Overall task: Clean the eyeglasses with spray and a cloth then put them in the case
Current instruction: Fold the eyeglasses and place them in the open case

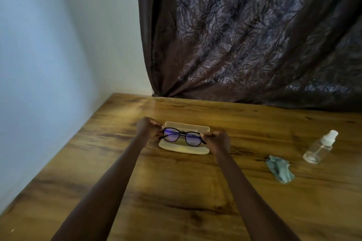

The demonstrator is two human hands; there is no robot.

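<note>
Black-framed eyeglasses with bluish lenses hang just above an open, pale translucent case lying on the wooden table. My left hand pinches the left end of the frame and my right hand pinches the right end. A crumpled teal cloth lies on the table to the right. Further right, a small clear spray bottle with a white nozzle stands tilted in the wide-angle view.
A dark patterned curtain hangs behind the table's far edge. A pale wall runs along the table's left side.
</note>
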